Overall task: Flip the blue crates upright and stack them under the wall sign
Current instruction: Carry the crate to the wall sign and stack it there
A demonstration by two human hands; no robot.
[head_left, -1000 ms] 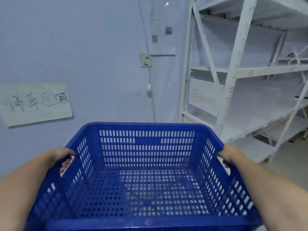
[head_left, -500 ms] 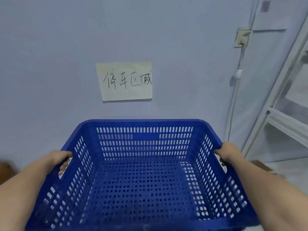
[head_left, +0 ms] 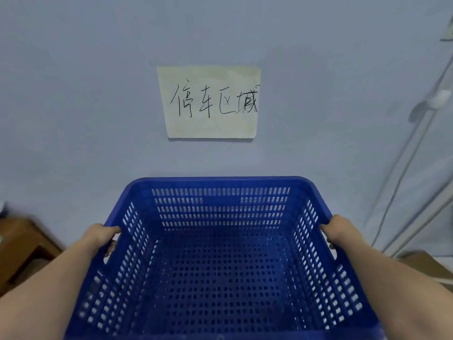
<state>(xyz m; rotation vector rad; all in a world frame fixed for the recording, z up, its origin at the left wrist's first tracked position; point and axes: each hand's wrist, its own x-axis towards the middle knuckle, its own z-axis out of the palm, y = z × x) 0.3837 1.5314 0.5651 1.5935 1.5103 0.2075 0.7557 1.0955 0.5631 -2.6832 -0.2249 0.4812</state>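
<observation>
Blue crate (head_left: 220, 261) held upright, open side up, low in the head view and directly below the wall sign (head_left: 209, 101), far rim just short of the wall. Perforated floor and slotted sides, nothing inside. Behind it a plain pale blue-grey wall (head_left: 73, 94), matte and lightly scuffed. Brown wooden furniture (head_left: 22, 249) at lower left against the wall, only a corner in view; a white cable (head_left: 402, 182) hanging down the wall at right, with a small white fitting on it higher up; something brown at the lower right edge, too cropped to identify. Sign a yellowish sheet of paper stuck flat on the wall, handwritten in black marker: 停车区域. Left hand (head_left: 100, 235) curled over the crate's left rim, fingers tucked through the handle slot. Right hand (head_left: 337, 231) gripping the right rim the same way, fingers wrapped under the edge. Forearms stretched along both sides of the crate.
</observation>
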